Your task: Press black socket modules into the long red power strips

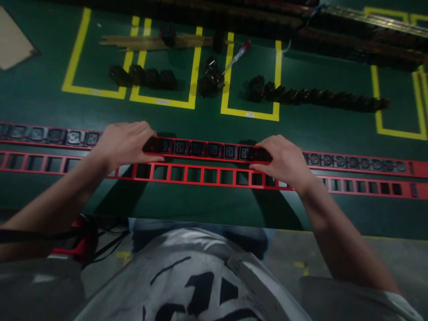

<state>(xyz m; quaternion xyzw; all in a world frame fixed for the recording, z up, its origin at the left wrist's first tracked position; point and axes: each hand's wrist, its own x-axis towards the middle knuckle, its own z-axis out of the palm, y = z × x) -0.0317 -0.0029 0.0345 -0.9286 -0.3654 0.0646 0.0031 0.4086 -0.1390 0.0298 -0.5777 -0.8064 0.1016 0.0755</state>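
Green tabletop [207, 207] marked out with yellow tape [177, 104] runs across the view, carrying, left to right, a tan board [13, 40], a short row of black blocks [152, 76], a red-handled screwdriver [239, 54] and a longer dark row [314, 96]. Nearer the body, a red socket rail [214, 150] spans the whole width, just beyond a red frame [194, 174] with bare openings.

Handling so long a rail probably goes best with even pressure from both sides, thumbs on the near edge rather than the socket faces, and its line kept parallel to the frame so the far ends don't twist.

Left hand [129, 141] and right hand [284, 158] both grasp the rail, well apart, six sockets showing between them. Each has its thumb on the near side, fingers over the far side; the left forearm slants in from the left, the right from the right. Whether the rail is lifted, I cannot tell.
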